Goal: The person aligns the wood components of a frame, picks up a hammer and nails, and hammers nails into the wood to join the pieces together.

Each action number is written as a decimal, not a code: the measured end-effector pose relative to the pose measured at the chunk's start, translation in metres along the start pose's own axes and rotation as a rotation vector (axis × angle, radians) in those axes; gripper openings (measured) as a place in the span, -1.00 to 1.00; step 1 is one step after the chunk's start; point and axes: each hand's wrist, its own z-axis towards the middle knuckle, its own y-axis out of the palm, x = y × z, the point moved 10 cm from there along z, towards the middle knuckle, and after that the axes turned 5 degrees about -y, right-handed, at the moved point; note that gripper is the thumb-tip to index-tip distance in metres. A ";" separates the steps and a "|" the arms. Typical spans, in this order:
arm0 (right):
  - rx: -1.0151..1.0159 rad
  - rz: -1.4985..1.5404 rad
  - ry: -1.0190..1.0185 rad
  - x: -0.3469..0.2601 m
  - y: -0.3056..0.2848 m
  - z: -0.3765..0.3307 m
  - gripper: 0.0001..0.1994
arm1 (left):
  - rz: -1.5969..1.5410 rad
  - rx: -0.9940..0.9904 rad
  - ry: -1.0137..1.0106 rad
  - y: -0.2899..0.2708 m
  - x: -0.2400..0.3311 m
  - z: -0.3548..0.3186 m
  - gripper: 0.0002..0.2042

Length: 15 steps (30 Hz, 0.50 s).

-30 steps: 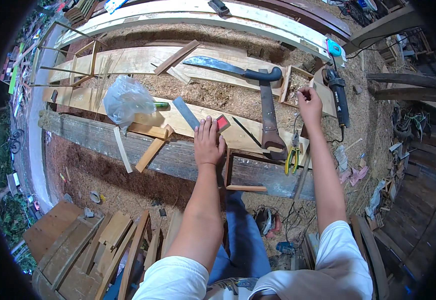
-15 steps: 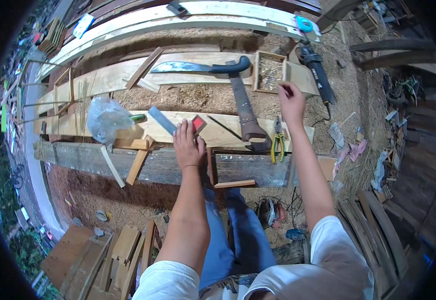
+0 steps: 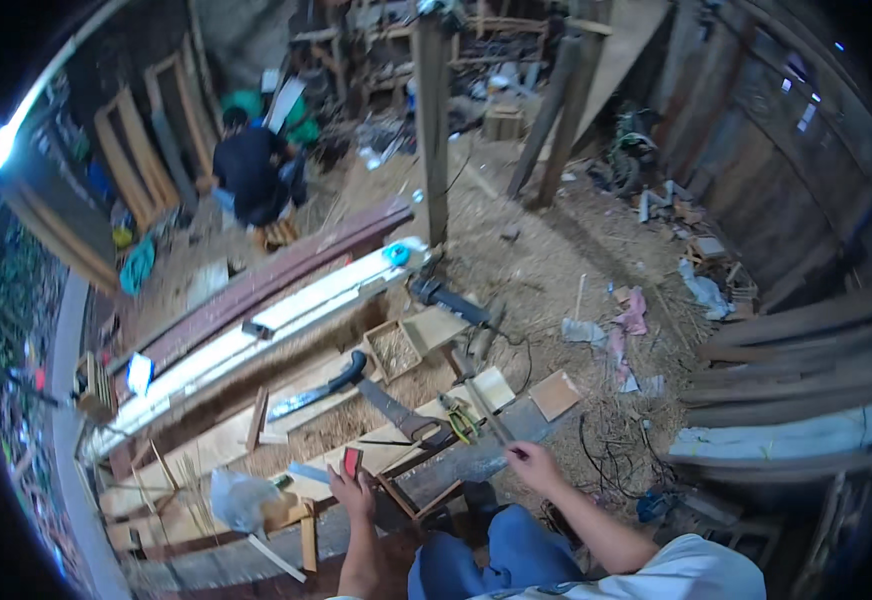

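My left hand (image 3: 351,492) lies flat on a pale plank (image 3: 386,452), fingers apart, with its fingertips at a small red block (image 3: 353,460). My right hand (image 3: 534,464) is at the bench's right end, curled around the near end of a thin grey rod (image 3: 484,410) that runs away from me. Green-handled pliers (image 3: 461,420) and a hand saw (image 3: 396,410) lie between the two hands. A long knife with a black handle (image 3: 318,388) rests further back. A small open wooden frame (image 3: 418,492) leans at the bench front, by my blue-trousered knees.
A clear plastic bag (image 3: 236,498) sits left on the planks. Behind are a small wooden box (image 3: 394,345), a black power tool (image 3: 446,295) and a long white bar (image 3: 256,330). An upright post (image 3: 434,120) stands beyond. A person in a dark shirt (image 3: 251,175) crouches far left. Cables and scraps litter the ground on the right.
The view has swung upward, showing the workshop beyond. My right hand has drawn back from the small box to the bench's near right end. My left hand stays by the red block.
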 end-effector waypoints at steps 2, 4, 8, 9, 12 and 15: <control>0.043 -0.027 0.068 0.055 -0.060 -0.066 -0.75 | -0.025 -0.057 0.058 -0.020 0.017 -0.024 -0.38; 0.091 -0.122 0.281 0.115 -0.108 -0.135 -0.76 | -0.030 -0.106 0.077 -0.052 0.016 -0.058 -0.39; 0.450 -0.226 0.374 0.108 -0.204 -0.252 -0.77 | 0.087 -0.352 0.130 -0.089 0.008 -0.128 -0.44; 0.533 -0.177 0.366 0.104 -0.218 -0.277 -0.78 | 0.199 -0.534 0.065 -0.091 -0.001 -0.154 -0.44; 0.743 -0.012 0.230 0.128 -0.230 -0.332 -0.83 | 0.116 -0.531 0.596 -0.068 -0.054 -0.193 -0.47; 0.881 0.189 0.515 0.178 -0.203 -0.405 -0.83 | 0.310 -0.975 0.373 -0.038 -0.075 -0.212 -0.49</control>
